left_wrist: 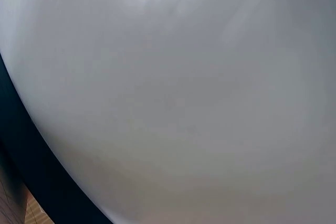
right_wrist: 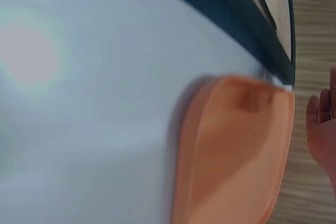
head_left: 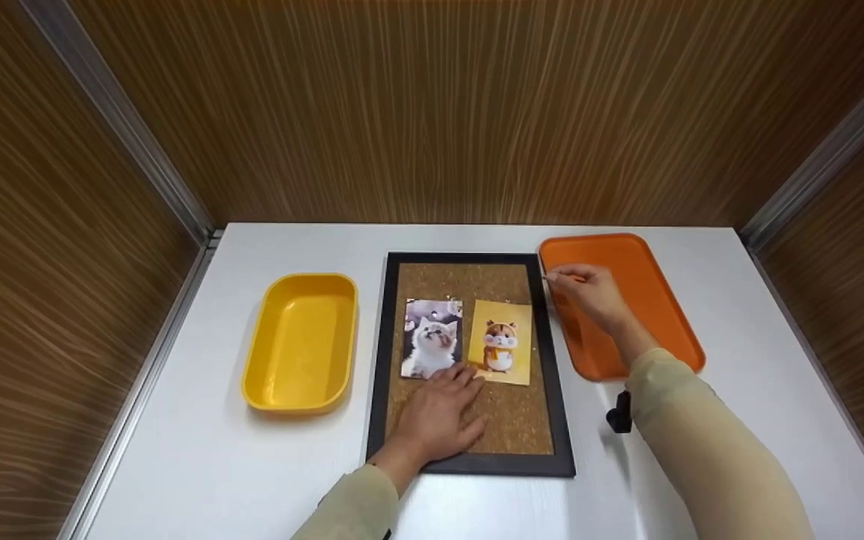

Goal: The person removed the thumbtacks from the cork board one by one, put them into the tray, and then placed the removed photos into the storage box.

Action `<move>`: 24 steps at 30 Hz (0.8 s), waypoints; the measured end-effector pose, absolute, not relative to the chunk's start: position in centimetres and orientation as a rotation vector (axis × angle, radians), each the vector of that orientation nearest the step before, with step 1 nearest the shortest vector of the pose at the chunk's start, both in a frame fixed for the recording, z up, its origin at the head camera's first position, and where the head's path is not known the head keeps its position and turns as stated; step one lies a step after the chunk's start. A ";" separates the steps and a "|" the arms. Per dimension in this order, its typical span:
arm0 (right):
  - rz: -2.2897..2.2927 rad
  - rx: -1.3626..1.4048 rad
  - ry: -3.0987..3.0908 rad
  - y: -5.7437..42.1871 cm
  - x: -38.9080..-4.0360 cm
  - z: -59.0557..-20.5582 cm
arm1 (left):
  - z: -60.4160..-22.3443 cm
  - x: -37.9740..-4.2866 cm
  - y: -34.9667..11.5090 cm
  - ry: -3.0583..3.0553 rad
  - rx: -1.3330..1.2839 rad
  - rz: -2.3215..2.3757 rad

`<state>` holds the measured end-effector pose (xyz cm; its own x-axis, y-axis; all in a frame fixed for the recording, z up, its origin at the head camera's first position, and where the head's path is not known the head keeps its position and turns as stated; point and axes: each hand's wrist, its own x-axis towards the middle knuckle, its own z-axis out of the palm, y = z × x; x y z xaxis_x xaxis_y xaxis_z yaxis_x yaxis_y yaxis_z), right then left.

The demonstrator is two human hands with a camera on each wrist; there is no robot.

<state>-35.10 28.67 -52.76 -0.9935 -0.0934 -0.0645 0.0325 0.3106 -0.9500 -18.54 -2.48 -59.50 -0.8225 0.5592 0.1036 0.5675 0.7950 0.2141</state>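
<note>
A cork board (head_left: 469,281) in a black frame lies flat on the white table. On it, a white kitten photo (head_left: 424,330) is at the left and a yellow hamster card (head_left: 518,330) at the right. My left hand (head_left: 439,416) rests on the cork, fingers spread, fingertips over the lower edge of the photo and the card's lower left corner. Above the orange tray's left side, my right hand (head_left: 589,292) pinches a tiny thing (head_left: 545,277), probably a pin, too small to make out. Part of that hand shows at the right wrist view's edge.
A deep yellow container (head_left: 299,341) stands to the left of the board. The shallow orange tray (head_left: 646,300) lies at the right, against the board's upper right side. Wood-grain panels (head_left: 432,112) enclose the table (head_left: 177,450) at the back and both sides.
</note>
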 end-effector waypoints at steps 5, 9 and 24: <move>-1.744 -0.009 2.474 30.3 -34.4 -52.8 | -59.4 -18.5 -2.6 -2.945 -0.917 -0.367; -1.727 0.050 2.479 31.6 -33.7 -53.1 | -59.4 -18.5 -2.7 -2.944 -0.915 -0.356; -1.722 0.145 2.465 35.3 -30.8 -53.4 | -59.4 -18.5 -2.3 -2.947 -0.916 -0.375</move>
